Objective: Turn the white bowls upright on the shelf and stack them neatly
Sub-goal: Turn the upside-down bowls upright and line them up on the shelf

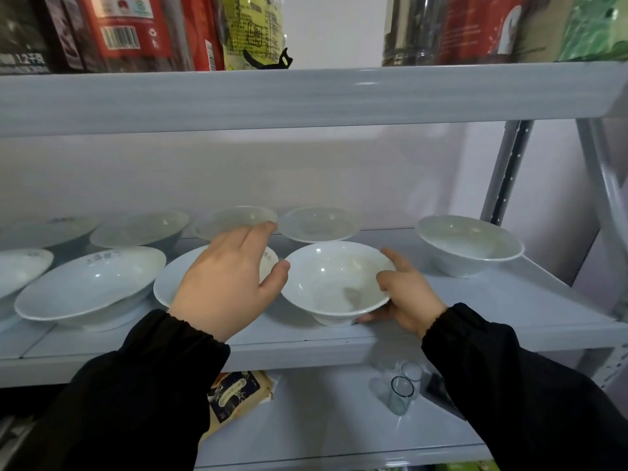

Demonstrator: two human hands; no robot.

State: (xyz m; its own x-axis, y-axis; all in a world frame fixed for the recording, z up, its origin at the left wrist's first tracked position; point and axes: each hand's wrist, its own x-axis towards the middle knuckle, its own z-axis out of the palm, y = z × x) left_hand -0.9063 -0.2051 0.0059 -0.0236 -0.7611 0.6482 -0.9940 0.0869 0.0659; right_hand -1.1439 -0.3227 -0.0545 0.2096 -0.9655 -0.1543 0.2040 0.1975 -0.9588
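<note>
Glossy white bowls [334, 282] — smooth painted-metal shelf [475, 300]

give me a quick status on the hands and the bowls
Right hand gripping centre bowl, upright. Left hand open over neighbouring bowl. No stack yet; nothing blocking.

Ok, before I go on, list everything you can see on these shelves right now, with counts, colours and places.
White bowls: nine in view on the middle shelf, all open side up, none stacked. Five in the front row, counting the centre bowl and the lone right bowl; four in the blurred back row.
Packaged goods: several bags, red, black, yellow and green, on the top shelf.
Printed bag: one, tan with a dark label, on the lower shelf.
Clear glasses: at least two, on the lower shelf, right of the bag.
Left hand: black sleeve, over the bowl left of centre, thumb at the centre bowl's rim.
Right hand: black sleeve, gripping the centre bowl's right side.
</note>
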